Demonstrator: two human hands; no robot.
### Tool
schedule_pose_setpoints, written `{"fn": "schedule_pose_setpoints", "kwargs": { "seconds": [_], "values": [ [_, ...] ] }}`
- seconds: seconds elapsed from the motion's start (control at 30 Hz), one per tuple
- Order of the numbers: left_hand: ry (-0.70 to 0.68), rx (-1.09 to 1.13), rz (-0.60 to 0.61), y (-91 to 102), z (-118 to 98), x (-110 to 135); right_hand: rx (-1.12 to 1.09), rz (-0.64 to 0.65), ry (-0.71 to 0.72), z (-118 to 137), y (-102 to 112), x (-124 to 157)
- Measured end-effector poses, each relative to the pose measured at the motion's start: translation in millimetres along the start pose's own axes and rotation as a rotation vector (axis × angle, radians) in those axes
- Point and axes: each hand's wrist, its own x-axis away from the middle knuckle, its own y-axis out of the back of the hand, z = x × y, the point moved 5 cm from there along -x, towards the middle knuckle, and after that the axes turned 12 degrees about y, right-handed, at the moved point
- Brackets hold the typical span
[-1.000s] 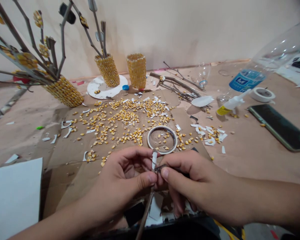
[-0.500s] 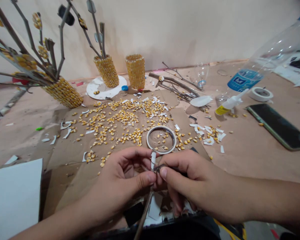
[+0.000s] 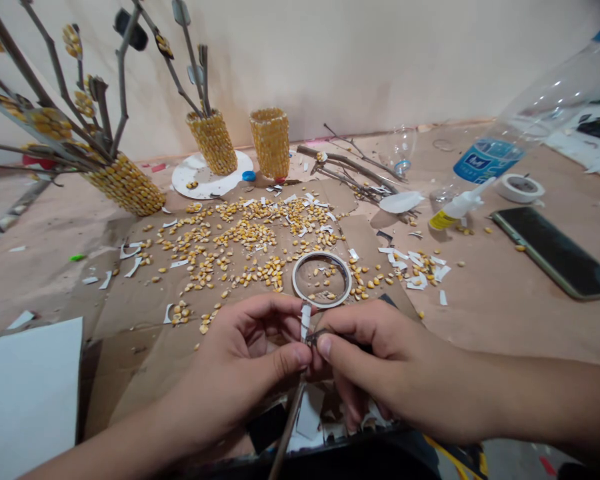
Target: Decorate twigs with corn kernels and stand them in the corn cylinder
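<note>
Two hands meet low in the middle of the view. The left hand (image 3: 240, 373) is pinched closed, thumb and forefinger nipping one thin twig (image 3: 289, 427) that slants up from the bottom edge. The right hand (image 3: 380, 360) is pinched closed too, its thumb tip pressed to the top end of the same twig and touching the left thumb. One small white paper strip (image 3: 305, 317) stands upright at the twig's tip, between the two forefingers.

Just beyond the hands one flat tape ring (image 3: 323, 279) lies on a cardboard sheet (image 3: 145, 347), with a few kernels inside it. Loose corn kernels (image 3: 245, 233), too many to count, are spread across the cardboard among white paper snippets.

Farther back stand three corn-covered vases: the left vase (image 3: 127, 183) tilted and full of branches, the middle vase (image 3: 213, 141) also holding branches and set on one white disc (image 3: 200, 181), the right vase (image 3: 271, 141) upright.

To the right lie one glue bottle (image 3: 455, 208), one large clear bottle (image 3: 530, 127), one white tape roll (image 3: 520, 188) and one phone (image 3: 555, 252)
</note>
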Motion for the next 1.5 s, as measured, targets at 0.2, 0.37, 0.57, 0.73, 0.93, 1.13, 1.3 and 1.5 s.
{"fn": "schedule_pose_setpoints", "kwargs": {
  "seconds": [0.2,0.37,0.57,0.73,0.93,1.13,1.3,1.5],
  "values": [
    [-0.016,-0.043,0.009,2.2,-0.4,-2.5,-0.009,-0.002,-0.006,1.9,-0.3,-0.2],
    [-0.007,-0.024,0.033,2.0,3.5,-3.5,0.002,0.003,0.007,5.9,-1.8,-0.5],
    [0.025,0.014,0.052,1.1,5.1,-4.8,-0.027,-0.033,0.024,6.4,0.2,0.2],
    [0.047,0.029,0.013,-2.5,0.5,-1.9,-0.023,-0.046,0.034,6.2,2.7,1.3],
    [0.062,0.016,-0.036,-2.6,1.8,0.8,0.029,-0.038,0.005,7.2,2.8,1.1],
    [0.068,0.007,-0.015,-2.1,0.4,-0.9,0.042,-0.029,-0.003,8.1,2.3,1.4],
    [0.031,-0.028,-0.019,-0.8,-0.3,-3.7,0.042,-0.030,-0.011,6.8,2.3,0.1],
    [0.028,-0.046,-0.031,2.3,3.3,-2.0,0.018,-0.022,-0.003,6.3,1.8,1.0]
  ]
}}
